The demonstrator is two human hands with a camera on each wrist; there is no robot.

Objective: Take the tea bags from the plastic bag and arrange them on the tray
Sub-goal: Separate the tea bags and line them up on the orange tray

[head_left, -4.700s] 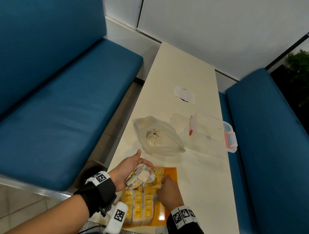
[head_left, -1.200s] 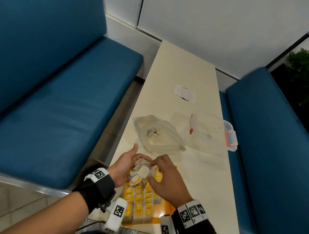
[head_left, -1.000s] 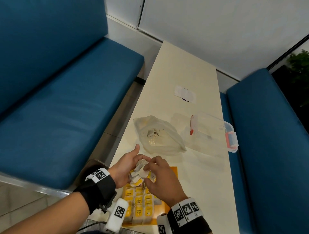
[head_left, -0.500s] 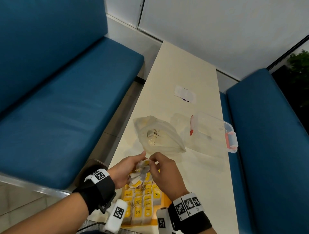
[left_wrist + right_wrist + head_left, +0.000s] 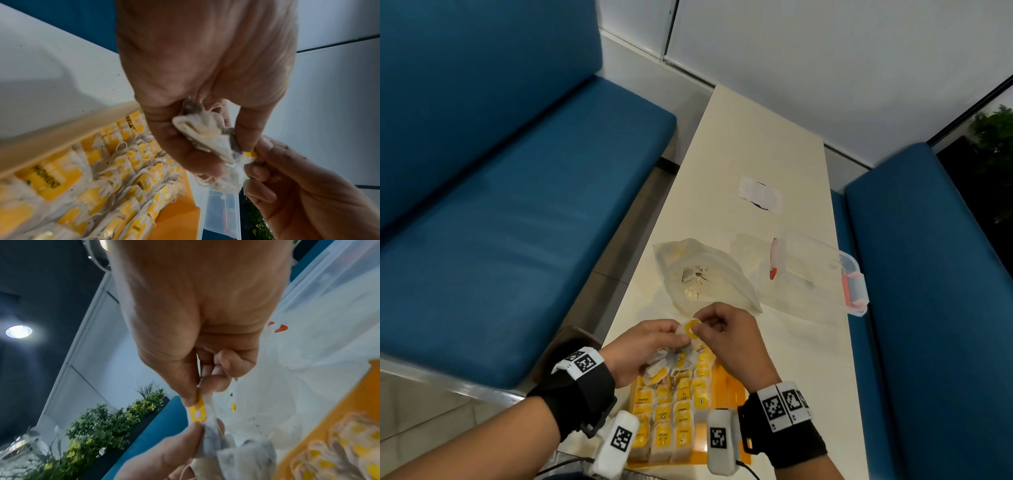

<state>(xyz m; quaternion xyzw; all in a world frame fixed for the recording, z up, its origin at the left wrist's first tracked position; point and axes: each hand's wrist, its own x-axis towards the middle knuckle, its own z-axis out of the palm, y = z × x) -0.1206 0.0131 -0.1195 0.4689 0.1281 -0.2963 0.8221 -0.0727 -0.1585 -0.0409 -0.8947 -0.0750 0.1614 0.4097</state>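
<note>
— Grip first: right hand (image 5: 726, 337) pinching one tea bag's yellow paper tag (image 5: 692, 327) between thumb and forefinger, other fingers curled under. Left hand (image 5: 643, 346) closed round a crumpled bundle of tea bags (image 5: 667, 363), thumb clamped on its top just beside the tag.

— Different from a few seconds back?

— Yes. Back then, right hand down flat on the rows on the tray, left palm lying open with the bundle loose in it. Now raised to the bundle, tag drawn up clear of the other bags. Reads as one bag being teased out of the tangle, next placement not yet begun.

— Look of the bags themselves?

— Soft white paper pouches, greyish where the tea shows through, thin strings looped among them in the left wrist view. Likely to snag on one another, so probably a slow pull by the tag, not a tug.

— And the rest of them?

— Laid in neat rows (image 5: 674, 411) on the orange tray (image 5: 732, 387) directly beneath both hands, yellow tags face up, printed words on some. Right-hand side of the tray bare, so room left. Plastic bag (image 5: 709, 277) lying slack on the cream table (image 5: 756, 154) just beyond the hands, dark crumbs and a trace of yellow inside; impossible to tell whether any bags remain there. Clear lidded box (image 5: 822, 270) with red clips beside it.
</note>
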